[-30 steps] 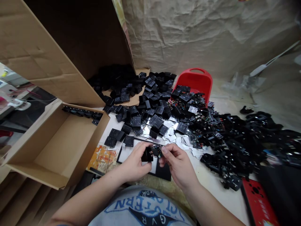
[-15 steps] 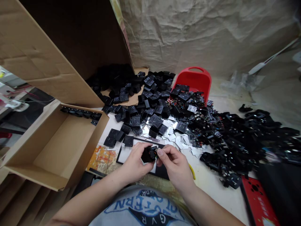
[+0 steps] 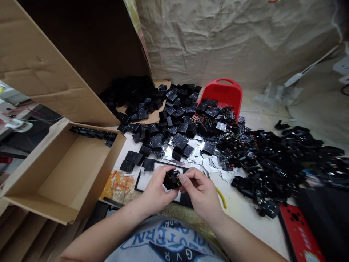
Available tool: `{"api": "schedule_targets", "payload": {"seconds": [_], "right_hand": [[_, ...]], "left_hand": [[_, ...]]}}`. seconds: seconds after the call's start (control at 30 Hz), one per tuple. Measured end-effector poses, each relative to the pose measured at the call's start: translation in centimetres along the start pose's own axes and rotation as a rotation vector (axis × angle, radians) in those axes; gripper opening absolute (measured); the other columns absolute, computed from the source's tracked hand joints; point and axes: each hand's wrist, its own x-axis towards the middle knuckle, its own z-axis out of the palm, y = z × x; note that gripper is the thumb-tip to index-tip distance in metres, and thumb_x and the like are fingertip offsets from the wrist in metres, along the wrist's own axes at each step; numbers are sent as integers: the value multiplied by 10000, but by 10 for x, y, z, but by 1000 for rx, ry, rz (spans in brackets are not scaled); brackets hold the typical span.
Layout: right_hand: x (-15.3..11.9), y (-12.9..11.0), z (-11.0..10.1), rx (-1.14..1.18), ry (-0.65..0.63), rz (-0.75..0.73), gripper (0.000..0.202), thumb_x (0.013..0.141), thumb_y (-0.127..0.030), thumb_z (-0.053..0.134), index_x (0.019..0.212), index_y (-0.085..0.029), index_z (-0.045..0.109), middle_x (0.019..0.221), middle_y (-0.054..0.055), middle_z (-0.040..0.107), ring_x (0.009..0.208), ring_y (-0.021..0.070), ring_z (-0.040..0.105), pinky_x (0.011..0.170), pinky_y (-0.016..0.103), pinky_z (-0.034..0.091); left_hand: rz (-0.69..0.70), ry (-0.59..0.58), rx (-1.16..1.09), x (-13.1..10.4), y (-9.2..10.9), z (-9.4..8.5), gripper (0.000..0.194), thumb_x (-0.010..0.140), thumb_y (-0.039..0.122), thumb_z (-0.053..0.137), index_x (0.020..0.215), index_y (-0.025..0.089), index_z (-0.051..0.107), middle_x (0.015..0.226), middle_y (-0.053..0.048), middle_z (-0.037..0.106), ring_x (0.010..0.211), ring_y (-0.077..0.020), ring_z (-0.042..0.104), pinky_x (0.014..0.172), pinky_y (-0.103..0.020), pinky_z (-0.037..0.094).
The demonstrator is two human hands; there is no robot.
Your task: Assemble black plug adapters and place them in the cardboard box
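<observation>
My left hand (image 3: pixel 157 187) is closed around a black plastic casing (image 3: pixel 169 182), its open end facing right. At that opening sits a small circuit board (image 3: pixel 176 176) with tiny coloured spots, partly inside the casing. The thumb and forefinger of my right hand (image 3: pixel 203 191) pinch its outer edge; the fingertips hide part of it. Both hands are above a dark-framed white pad (image 3: pixel 144 178). Several more black casings (image 3: pixel 156 142) lie just beyond, among thin silvery plates (image 3: pixel 207 165).
An open cardboard box (image 3: pixel 73 163) at left holds a row of black parts. A red scoop-shaped bin (image 3: pixel 236 94) stands at the back beside piled circuit boards (image 3: pixel 241 136). Black parts (image 3: pixel 272 160) heap up at right. A yellow-handled tool (image 3: pixel 222 198) lies by my right hand.
The circuit board appears to have moved slightly left and deeper into the casing, with my right fingertips following it. The view has shifted a little.
</observation>
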Motion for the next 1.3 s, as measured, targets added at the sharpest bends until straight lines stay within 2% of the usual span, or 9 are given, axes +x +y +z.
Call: {"api": "schedule_targets", "payload": {"seconds": [0.5,0.57,0.67,0.8,0.93,1.03,1.1,1.2,1.3], "right_hand": [[8,5,-4,-57,-91,32,265,870,-438,632,743,-209,598,733,-9,554,714,155,522,682,292,416],[10,6,-5,95,-156,140,239,833,-457,678,869,-226,624,842,1,600,804,168,556,750,304,439],[3,12,-2,428,-297,336,498,785,-504,719,1209,-301,556,1104,26,626,991,202,591,868,363,464],[-13,28,8,505,-253,142,518,836,-530,659,1268,-281,517,1207,58,606,1153,210,554,1026,395,402],[-10,30,-9,228,-211,-36,462,912,-527,545,1273,-240,524,1224,84,611,1158,208,569,1031,397,427],[1,18,-55,-270,-277,-135,350,963,-432,475,1220,-228,599,1180,97,636,1119,225,591,981,424,475],[5,12,-94,-755,-89,-216,282,954,-305,492,1168,-206,647,1210,133,621,1160,271,552,992,486,451],[4,12,-143,-1395,17,-188,295,828,-82,570,1081,-152,706,1247,191,603,1249,352,466,1007,532,397],[3,20,-162,-1649,-61,-90,263,801,-21,561,933,-148,749,1126,198,658,1180,368,507,974,538,381]], "left_hand": [[150,10,62,2,0,-1,504,702,67,573,1175,212,478,1045,-54,568,980,-210,560,864,-365,476],[194,-14,80,3,3,-5,515,712,59,565,1194,213,470,1048,-56,572,980,-212,556,860,-368,478],[300,-43,140,2,8,-6,494,738,59,556,1199,210,462,1048,-64,572,979,-226,539,852,-389,473],[421,-19,218,-2,9,7,494,742,37,518,1209,191,461,1076,-92,554,1004,-256,513,873,-443,453],[385,-53,204,2,5,24,512,745,55,523,1230,204,460,1104,-96,561,1035,-269,527,902,-464,460],[244,-110,163,13,4,25,423,792,153,586,1196,237,493,1115,-82,587,1054,-265,565,918,-450,479],[141,-106,130,21,5,20,373,823,231,614,1183,250,522,1168,-81,589,1108,-267,569,965,-455,466],[34,-133,55,26,6,15,357,845,278,611,1194,254,541,1243,-81,585,1181,-262,557,1032,-458,429],[-51,-197,-42,23,6,16,358,846,268,603,1196,240,537,1209,-77,615,1146,-239,586,1025,-434,442]]}}
